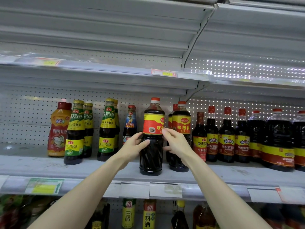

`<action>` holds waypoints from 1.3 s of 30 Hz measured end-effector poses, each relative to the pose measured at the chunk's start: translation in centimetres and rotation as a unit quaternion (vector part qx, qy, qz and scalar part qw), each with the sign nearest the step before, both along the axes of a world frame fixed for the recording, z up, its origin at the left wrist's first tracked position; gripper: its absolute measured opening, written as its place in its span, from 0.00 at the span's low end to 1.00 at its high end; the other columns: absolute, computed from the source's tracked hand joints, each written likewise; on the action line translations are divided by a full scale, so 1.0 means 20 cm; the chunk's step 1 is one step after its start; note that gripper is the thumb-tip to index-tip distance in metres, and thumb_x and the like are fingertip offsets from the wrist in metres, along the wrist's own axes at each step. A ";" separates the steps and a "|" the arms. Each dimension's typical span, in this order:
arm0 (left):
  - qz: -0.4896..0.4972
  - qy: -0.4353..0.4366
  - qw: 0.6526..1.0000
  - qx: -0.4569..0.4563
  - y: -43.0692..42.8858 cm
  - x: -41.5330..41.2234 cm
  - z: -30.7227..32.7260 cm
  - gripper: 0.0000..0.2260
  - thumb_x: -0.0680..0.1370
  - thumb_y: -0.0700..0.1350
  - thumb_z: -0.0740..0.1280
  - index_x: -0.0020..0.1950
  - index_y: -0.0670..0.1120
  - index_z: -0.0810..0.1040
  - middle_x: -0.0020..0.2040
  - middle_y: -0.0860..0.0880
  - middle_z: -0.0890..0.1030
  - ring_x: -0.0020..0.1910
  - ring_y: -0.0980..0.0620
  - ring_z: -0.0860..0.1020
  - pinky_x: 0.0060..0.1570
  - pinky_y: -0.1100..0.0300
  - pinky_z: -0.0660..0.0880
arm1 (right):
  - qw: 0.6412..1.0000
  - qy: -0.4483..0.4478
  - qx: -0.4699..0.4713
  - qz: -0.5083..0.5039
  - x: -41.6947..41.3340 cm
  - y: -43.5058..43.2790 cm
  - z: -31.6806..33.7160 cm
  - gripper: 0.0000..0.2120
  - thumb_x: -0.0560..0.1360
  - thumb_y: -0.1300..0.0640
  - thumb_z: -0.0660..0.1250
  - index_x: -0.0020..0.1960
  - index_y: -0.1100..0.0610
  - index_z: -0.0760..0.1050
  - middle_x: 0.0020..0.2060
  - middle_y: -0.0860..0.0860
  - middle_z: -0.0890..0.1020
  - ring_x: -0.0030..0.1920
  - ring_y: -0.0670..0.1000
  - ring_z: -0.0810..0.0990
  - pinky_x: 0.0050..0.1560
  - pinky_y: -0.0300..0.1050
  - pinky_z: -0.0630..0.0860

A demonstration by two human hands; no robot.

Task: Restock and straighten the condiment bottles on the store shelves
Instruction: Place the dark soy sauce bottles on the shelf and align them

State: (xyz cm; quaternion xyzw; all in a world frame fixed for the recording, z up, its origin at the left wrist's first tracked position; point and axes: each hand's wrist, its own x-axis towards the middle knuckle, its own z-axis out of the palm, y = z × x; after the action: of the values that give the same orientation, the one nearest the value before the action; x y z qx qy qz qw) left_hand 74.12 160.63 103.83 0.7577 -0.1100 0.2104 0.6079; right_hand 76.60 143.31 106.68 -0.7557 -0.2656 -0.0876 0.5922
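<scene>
Here left hand (134,145), right hand (175,142) grip soy bottle (151,157) (label partly hidden).

Bright even store light, glare dots on right pegboard (247,68), wide-angle bending, blurred edges

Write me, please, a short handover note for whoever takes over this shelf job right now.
Left hand: grips the left side of the red-capped soy sauce bottle.
Right hand: fingers curl on its right side, at the label edge.
Where: it stands upright near the front of the middle shelf, ahead of the matching bottles to its right; oyster sauce bottles stand unevenly spaced to the left.
Done: the bottle is on the shelf.
To do: its label seems turned off-centre; likely face it forward, align it with its matches, then even out the oyster sauce row.
</scene>
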 end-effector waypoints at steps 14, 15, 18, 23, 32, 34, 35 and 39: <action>0.075 -0.025 0.995 0.057 -0.02 0.03 -0.01 0.22 0.74 0.47 0.73 0.64 0.51 0.68 0.52 0.57 0.76 0.51 0.59 0.75 0.44 0.66 0.73 | 1.000 0.012 0.014 -0.002 0.05 0.05 -0.01 0.23 0.82 0.46 0.58 0.75 0.51 0.64 0.68 0.49 0.73 0.66 0.53 0.73 0.69 0.55 0.69; 0.061 -0.013 0.997 0.042 0.00 0.04 -0.01 0.23 0.75 0.47 0.73 0.66 0.50 0.68 0.55 0.54 0.77 0.54 0.57 0.76 0.47 0.63 0.74 | 1.000 0.005 0.011 -0.010 0.05 0.04 -0.01 0.23 0.82 0.46 0.58 0.75 0.51 0.64 0.68 0.49 0.73 0.66 0.53 0.74 0.68 0.54 0.70; 0.026 0.016 1.000 0.006 0.04 0.04 -0.01 0.25 0.76 0.45 0.71 0.70 0.46 0.66 0.64 0.45 0.76 0.62 0.50 0.76 0.54 0.58 0.75 | 0.999 -0.015 -0.007 -0.030 0.05 0.03 -0.01 0.22 0.81 0.45 0.58 0.73 0.50 0.66 0.66 0.47 0.74 0.62 0.53 0.77 0.59 0.47 0.75; 0.033 0.003 0.999 0.042 0.00 0.03 -0.01 0.19 0.77 0.46 0.69 0.65 0.50 0.68 0.55 0.54 0.77 0.56 0.55 0.76 0.46 0.65 0.74 | 0.999 0.002 -0.011 -0.033 0.06 0.04 -0.01 0.25 0.81 0.44 0.58 0.75 0.53 0.62 0.69 0.51 0.72 0.65 0.54 0.74 0.56 0.44 0.72; 0.033 0.005 0.999 0.028 0.01 0.01 -0.02 0.22 0.78 0.44 0.69 0.70 0.48 0.70 0.57 0.53 0.78 0.61 0.51 0.76 0.60 0.53 0.75 | 1.000 0.004 0.000 -0.019 0.07 0.05 -0.03 0.22 0.81 0.45 0.59 0.73 0.49 0.67 0.66 0.48 0.75 0.65 0.53 0.74 0.68 0.55 0.70; 0.021 0.015 1.000 0.019 0.01 0.01 -0.02 0.23 0.79 0.43 0.67 0.73 0.49 0.67 0.60 0.51 0.77 0.62 0.52 0.74 0.60 0.54 0.74 | 1.000 -0.007 -0.009 -0.024 0.06 0.04 -0.03 0.22 0.81 0.45 0.59 0.73 0.49 0.66 0.66 0.48 0.75 0.65 0.54 0.75 0.67 0.54 0.70; 0.014 0.018 1.000 0.013 0.01 0.00 -0.02 0.23 0.79 0.42 0.66 0.74 0.49 0.66 0.62 0.50 0.76 0.62 0.52 0.74 0.58 0.55 0.74 | 1.000 -0.010 -0.011 -0.024 0.05 0.03 -0.03 0.22 0.81 0.45 0.59 0.74 0.49 0.66 0.66 0.48 0.74 0.65 0.54 0.75 0.67 0.53 0.70; 0.003 0.025 1.000 0.015 -0.01 -0.01 -0.02 0.25 0.81 0.42 0.63 0.76 0.50 0.61 0.69 0.48 0.72 0.66 0.50 0.72 0.59 0.54 0.75 | 1.000 0.001 -0.017 -0.025 0.05 0.02 -0.04 0.22 0.81 0.44 0.59 0.73 0.48 0.66 0.68 0.49 0.74 0.65 0.54 0.74 0.61 0.51 0.73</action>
State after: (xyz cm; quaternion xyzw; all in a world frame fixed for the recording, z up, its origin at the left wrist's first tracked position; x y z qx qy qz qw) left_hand 73.89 160.51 103.48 0.7721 -0.0952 0.1912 0.5986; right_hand 77.53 143.67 105.90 -0.7719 -0.2476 -0.0972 0.5775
